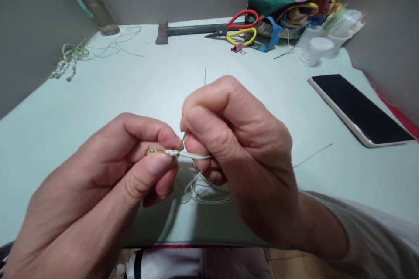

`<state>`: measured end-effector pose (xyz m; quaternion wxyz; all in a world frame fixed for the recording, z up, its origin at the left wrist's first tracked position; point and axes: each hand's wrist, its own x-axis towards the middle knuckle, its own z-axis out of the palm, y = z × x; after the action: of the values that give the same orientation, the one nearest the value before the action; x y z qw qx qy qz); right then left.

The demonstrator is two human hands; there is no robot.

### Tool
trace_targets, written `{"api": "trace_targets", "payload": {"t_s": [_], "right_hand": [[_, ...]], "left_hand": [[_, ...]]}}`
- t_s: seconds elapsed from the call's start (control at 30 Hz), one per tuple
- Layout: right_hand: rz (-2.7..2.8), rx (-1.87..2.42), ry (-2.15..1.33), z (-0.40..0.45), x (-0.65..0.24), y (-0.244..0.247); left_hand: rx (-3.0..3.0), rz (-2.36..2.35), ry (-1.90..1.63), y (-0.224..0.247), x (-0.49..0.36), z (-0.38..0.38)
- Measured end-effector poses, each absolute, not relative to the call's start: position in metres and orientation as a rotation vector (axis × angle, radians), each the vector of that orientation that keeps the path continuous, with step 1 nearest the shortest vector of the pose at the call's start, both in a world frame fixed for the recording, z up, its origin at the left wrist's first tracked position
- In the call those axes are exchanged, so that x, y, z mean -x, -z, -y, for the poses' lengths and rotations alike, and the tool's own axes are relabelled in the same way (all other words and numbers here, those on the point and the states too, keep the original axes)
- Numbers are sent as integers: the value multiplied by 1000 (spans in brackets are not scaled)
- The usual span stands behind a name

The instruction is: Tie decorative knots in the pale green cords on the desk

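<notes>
Left grip (108, 178): closed, pinching braid (152, 151).
Right grip (242, 144): closed; you're pinching green thread (182, 140).
Braid: lying leftward, paralleling worktop (108, 96)'s near edge.

A dark-screened phone (360, 109) lies on the right of the bench (108, 91); at the back, red-and-yellow-handled scissors (223, 30) overlap a hammer (193, 29), beside heaped colourful cloth (278, 4)

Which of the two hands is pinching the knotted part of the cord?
The left hand pinches the knotted part; the right hand instead holds the loose strands beyond it.
</notes>
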<state>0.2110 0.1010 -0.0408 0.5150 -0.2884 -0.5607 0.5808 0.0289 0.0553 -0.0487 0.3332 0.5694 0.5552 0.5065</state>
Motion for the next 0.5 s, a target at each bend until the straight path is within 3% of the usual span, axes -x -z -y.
{"api": "trace_targets", "payload": {"t_s": [0.33, 0.5], "right_hand": [[1468, 620, -1277, -94, -212, 47], [1652, 725, -1021, -102, -216, 40]], "left_hand": [[-1328, -1283, -1197, 39, -24, -76], [-1349, -1284, -1234, 42, -27, -65]]}}
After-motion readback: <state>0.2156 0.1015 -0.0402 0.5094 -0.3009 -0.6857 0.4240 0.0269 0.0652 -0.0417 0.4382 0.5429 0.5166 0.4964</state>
